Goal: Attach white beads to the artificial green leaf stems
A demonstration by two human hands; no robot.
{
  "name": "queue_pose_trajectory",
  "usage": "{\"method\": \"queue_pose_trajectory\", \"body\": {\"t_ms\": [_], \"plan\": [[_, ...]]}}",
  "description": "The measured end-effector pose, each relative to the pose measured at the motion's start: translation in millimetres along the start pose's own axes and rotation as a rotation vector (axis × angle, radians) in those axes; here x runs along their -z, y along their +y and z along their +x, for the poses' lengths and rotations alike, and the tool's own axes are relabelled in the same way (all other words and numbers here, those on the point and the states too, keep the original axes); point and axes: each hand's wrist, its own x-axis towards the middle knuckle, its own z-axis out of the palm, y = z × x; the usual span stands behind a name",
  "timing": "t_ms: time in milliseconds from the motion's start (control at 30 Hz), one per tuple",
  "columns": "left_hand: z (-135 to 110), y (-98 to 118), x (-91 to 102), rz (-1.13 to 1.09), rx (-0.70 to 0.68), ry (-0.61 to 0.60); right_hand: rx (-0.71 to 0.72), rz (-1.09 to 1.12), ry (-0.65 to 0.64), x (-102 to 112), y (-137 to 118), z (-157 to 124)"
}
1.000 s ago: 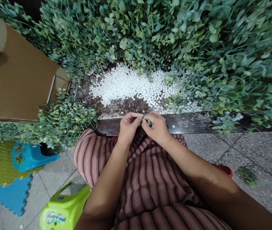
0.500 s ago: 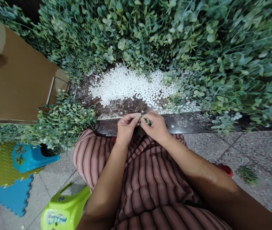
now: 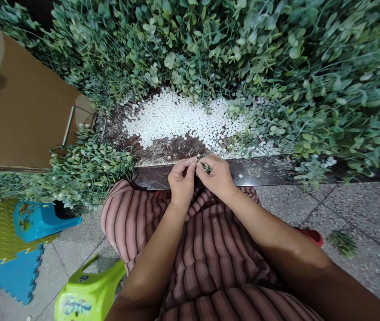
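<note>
Both hands meet at the near edge of a dark table (image 3: 263,171). My right hand (image 3: 218,177) is closed in a pinch on a small green leafy sprig (image 3: 206,168). My left hand (image 3: 181,180) is closed too, its fingertips pressed against the same sprig from the left. Just beyond the hands lies a heap of small white beads (image 3: 179,118). Piles of green artificial foliage (image 3: 259,58) surround the beads. My lap is covered by striped pink-brown cloth (image 3: 206,249).
A brown cardboard box (image 3: 19,111) stands at the left, with more foliage (image 3: 86,171) in front of it. On the floor are a blue plastic stool (image 3: 39,218), a green plastic stool (image 3: 86,294), foam mat pieces (image 3: 6,263) and a loose sprig (image 3: 343,243).
My left hand has shifted slightly right and closer to the right hand. The sprig stays pinched between the fingertips.
</note>
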Motion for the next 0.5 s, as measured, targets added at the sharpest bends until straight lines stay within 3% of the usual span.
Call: {"method": "queue_pose_trajectory", "body": {"t_ms": [133, 400, 500], "plan": [[0, 4, -0.7, 0.017, -0.042, -0.022, -0.004, -0.004, 0.004, -1, 2, 0], [5, -1, 7.3, -0.013, 0.005, -0.112, -0.010, -0.035, -0.035, -2, 0, 2], [6, 6, 11.5, 0.086, -0.111, -0.063, -0.041, -0.016, -0.070, 0, 0, 4]]}}
